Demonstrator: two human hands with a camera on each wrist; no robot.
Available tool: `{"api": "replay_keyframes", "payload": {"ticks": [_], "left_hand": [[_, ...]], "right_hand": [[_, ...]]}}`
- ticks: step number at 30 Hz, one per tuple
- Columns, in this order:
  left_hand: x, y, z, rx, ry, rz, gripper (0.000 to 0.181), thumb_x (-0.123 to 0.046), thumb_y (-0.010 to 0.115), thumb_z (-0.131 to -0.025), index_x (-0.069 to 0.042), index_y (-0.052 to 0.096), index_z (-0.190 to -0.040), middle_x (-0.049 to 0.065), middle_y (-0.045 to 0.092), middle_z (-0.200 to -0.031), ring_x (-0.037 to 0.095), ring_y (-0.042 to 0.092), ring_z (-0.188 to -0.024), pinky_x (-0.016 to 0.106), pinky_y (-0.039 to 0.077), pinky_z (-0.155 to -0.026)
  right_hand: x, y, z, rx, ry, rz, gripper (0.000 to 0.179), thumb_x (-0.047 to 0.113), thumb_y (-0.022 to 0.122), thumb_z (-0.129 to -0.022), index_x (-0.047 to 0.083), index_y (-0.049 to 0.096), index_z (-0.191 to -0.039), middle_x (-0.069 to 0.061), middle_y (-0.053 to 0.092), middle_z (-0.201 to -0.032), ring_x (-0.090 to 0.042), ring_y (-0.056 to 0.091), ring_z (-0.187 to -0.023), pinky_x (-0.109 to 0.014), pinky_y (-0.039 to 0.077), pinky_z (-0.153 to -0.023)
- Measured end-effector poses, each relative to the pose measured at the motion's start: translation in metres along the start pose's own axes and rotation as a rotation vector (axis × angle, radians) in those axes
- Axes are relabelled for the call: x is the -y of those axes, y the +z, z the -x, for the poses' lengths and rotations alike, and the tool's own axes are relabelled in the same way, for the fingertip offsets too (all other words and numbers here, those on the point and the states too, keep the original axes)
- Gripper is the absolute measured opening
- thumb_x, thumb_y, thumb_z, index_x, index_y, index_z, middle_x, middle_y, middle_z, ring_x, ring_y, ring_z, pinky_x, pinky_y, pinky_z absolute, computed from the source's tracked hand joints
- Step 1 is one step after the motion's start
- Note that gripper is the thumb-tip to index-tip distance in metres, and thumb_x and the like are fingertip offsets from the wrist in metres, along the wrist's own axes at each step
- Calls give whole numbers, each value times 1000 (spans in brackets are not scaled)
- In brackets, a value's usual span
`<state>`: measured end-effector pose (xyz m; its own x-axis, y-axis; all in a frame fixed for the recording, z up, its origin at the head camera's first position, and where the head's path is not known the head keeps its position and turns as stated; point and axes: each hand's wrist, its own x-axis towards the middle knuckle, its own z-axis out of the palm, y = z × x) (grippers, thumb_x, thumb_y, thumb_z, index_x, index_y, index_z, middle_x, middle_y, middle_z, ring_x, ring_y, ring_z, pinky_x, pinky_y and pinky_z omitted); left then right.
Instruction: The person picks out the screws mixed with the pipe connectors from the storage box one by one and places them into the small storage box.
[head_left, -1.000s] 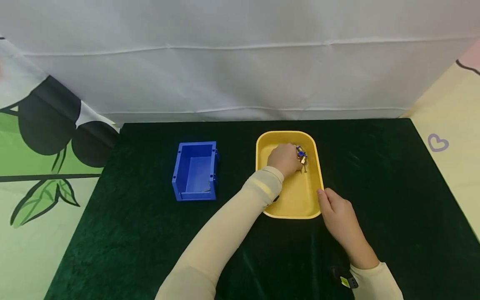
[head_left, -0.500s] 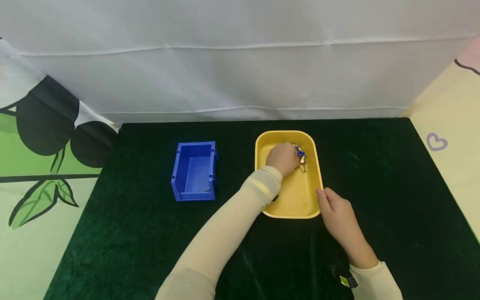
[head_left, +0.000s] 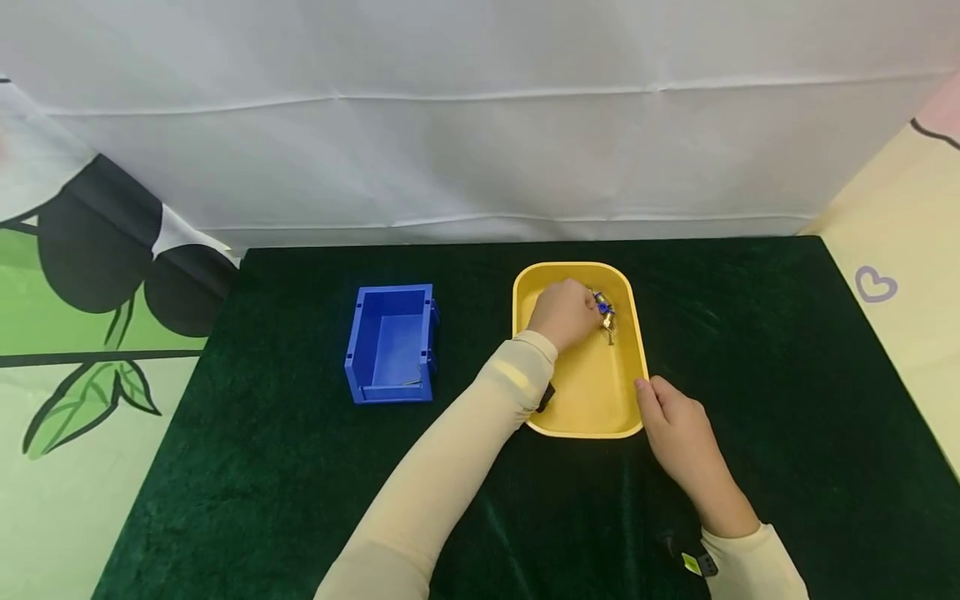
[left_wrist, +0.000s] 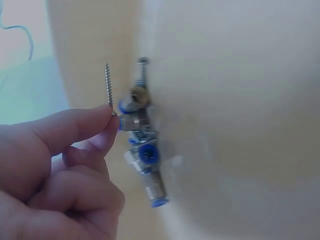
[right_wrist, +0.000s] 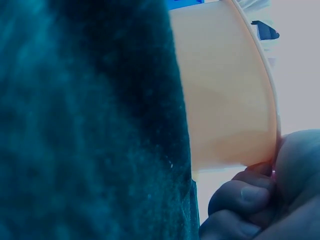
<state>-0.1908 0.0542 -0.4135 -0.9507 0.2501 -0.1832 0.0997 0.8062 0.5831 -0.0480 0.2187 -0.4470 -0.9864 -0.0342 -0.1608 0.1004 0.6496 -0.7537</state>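
Inside the yellow tray (head_left: 592, 408), my left hand (head_left: 564, 315) pinches a screw (left_wrist: 108, 85) by its head between thumb and fingertip; the threaded shank points upward in the left wrist view. Just beyond those fingertips lies a small heap of metal pipe fittings with blue collars (left_wrist: 148, 154). Another screw (left_wrist: 143, 75) lies at the end of that heap. My right hand (head_left: 678, 442) grips the tray's near right rim, thumb on top. In the right wrist view its curled fingers (right_wrist: 245, 192) are at the tray's wall.
A blue bin (head_left: 393, 342) stands to the left of the tray, with a small thin metal piece (head_left: 412, 382) near its front. Dark green cloth (head_left: 247, 475) covers the table. A white curtain (head_left: 480, 158) hangs behind the far edge.
My left hand has shifted slightly back from the heap of fittings and up, the screw now between its fingertips. The right hand stays at the rim.
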Motion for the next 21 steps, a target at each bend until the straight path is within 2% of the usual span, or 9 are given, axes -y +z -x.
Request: {"api": "replay_keyframes", "payload": {"ticks": [4, 8, 11, 14, 17, 21], "left_hand": [[-3, -8, 4, -11, 3, 89, 38, -20, 67, -94, -10, 57, -59, -3, 43, -52, 10, 44, -46, 19, 32, -45], [-7, -16, 10, -14, 21, 171, 29, -22, 68, -95, -5, 70, -71, -3, 47, -55, 10, 48, -50, 19, 34, -46], [-9, -24, 15, -27, 42, 209, 28, -22, 67, -96, -2, 71, -76, -2, 49, -57, 11, 48, -52, 20, 36, -48], [-8, -30, 19, -58, 71, 219, 30, -21, 66, -96, -6, 68, -70, -3, 53, -58, 12, 49, -52, 21, 37, -50], [-7, -36, 24, -98, 90, 220, 26, -21, 67, -95, -11, 71, -72, -4, 61, -65, 11, 52, -56, 20, 41, -53], [-4, -47, 36, -137, 58, 238, 18, -26, 68, -95, -14, 75, -84, -3, 63, -71, 12, 54, -60, 22, 44, -54]], "right_hand": [[1, 0, 0, 5, 9, -1, 50, 49, 33, -106, 7, 60, -102, -10, 57, -76, -23, 52, -58, -29, 44, -52], [2, -1, 0, 8, 14, -3, 52, 50, 33, -106, 6, 60, -103, -10, 57, -77, -23, 52, -58, -29, 44, -52], [2, -1, 0, 7, 7, -1, 52, 50, 32, -106, 6, 60, -103, -10, 57, -77, -23, 52, -58, -29, 44, -53], [2, -1, 0, 4, -4, 0, 51, 48, 33, -106, 6, 60, -103, -8, 57, -76, -23, 52, -59, -29, 44, -53], [2, -1, 0, 1, -8, -1, 50, 47, 34, -106, 6, 61, -103, -8, 56, -76, -23, 51, -59, -29, 43, -54], [0, 0, 0, -4, -12, 2, 50, 48, 34, -106, 6, 61, -103, -8, 56, -75, -23, 51, -59, -28, 43, -54]]}}
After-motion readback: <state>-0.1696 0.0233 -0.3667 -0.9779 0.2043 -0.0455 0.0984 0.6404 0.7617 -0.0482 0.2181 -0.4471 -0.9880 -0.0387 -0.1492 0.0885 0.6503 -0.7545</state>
